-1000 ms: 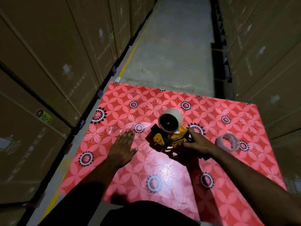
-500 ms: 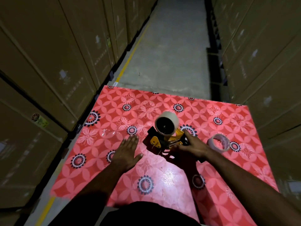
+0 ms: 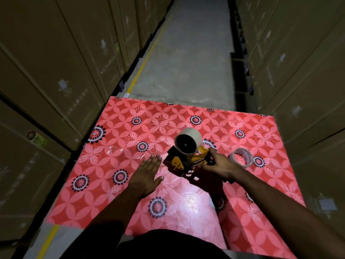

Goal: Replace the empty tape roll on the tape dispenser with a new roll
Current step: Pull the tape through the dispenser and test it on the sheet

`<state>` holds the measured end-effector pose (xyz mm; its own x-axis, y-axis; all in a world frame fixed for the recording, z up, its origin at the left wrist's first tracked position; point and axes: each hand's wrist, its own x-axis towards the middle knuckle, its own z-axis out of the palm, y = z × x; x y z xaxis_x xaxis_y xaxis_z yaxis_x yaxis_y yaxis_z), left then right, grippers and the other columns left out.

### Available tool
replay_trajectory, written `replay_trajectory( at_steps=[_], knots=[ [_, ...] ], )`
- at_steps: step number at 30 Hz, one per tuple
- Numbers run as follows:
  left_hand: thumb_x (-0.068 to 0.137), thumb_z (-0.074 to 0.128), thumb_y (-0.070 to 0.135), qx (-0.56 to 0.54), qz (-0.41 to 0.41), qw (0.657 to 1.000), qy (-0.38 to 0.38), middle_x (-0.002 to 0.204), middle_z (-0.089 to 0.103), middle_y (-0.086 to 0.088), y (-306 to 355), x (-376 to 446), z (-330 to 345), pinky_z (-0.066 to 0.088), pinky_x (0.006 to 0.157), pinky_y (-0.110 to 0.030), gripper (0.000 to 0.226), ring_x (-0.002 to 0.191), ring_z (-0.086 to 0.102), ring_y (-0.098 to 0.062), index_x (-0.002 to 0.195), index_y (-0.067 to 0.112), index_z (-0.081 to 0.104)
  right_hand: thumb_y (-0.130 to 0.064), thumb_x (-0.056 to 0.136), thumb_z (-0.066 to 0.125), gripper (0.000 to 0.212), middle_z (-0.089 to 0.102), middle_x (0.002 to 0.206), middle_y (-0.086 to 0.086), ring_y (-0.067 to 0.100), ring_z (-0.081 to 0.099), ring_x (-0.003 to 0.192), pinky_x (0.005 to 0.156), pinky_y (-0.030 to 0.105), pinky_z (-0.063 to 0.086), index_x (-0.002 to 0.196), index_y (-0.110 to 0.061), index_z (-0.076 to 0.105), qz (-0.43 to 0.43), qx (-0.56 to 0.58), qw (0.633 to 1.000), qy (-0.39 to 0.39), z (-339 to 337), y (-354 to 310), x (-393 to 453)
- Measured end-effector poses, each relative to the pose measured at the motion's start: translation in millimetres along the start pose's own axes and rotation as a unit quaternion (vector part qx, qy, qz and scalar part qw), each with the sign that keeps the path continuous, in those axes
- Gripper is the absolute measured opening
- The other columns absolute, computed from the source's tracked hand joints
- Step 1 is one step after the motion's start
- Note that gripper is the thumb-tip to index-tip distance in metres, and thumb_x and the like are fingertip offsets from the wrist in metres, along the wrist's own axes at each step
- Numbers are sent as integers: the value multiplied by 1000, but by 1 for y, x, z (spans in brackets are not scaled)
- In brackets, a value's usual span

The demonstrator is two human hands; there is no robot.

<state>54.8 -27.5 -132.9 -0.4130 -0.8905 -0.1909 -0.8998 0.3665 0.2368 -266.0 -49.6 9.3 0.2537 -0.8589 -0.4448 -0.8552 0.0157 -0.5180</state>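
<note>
A yellow and black tape dispenser (image 3: 188, 162) stands on the red flowered table (image 3: 130, 128), near its middle. A pale empty cardboard core (image 3: 188, 143) sits on the dispenser's hub, its dark hole facing me. My right hand (image 3: 218, 165) grips the dispenser's body from the right. My left hand (image 3: 147, 174) lies flat on the table just left of the dispenser, fingers spread, holding nothing. A new roll of tape (image 3: 241, 157) lies flat on the table right behind my right hand.
Tall stacks of cardboard boxes (image 3: 56, 71) wall in both sides of a narrow aisle. A concrete floor (image 3: 186, 53) with a yellow line runs beyond the table's far edge. A crumpled piece of clear tape (image 3: 119, 152) lies on the table's left part.
My left hand has slid a little closer to the dispenser. My right hand has kept its grip, and the view has shifted slightly.
</note>
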Motion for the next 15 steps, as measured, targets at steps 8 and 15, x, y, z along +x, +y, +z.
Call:
replay_trajectory(
  at_steps=[8,15],
  knots=[
    [101,22,64,-17,-22,999,-17,171,-10,-4,-1,2,1,5,130,-40,85,159,-10,-17,164,14,-5,-73,78,61,86,66,123,3,26,65,105,83,43,54,137,-21,24,-1,-136,991,-12,7,-24,2],
    [99,31,67,-16,-23,1000,11,171,19,-11,1,-1,-1,2,128,-35,82,159,8,-22,163,17,22,-62,79,67,73,69,109,7,32,69,96,63,36,43,125,-17,33,14,-294,955,43,28,-72,11]
  ],
)
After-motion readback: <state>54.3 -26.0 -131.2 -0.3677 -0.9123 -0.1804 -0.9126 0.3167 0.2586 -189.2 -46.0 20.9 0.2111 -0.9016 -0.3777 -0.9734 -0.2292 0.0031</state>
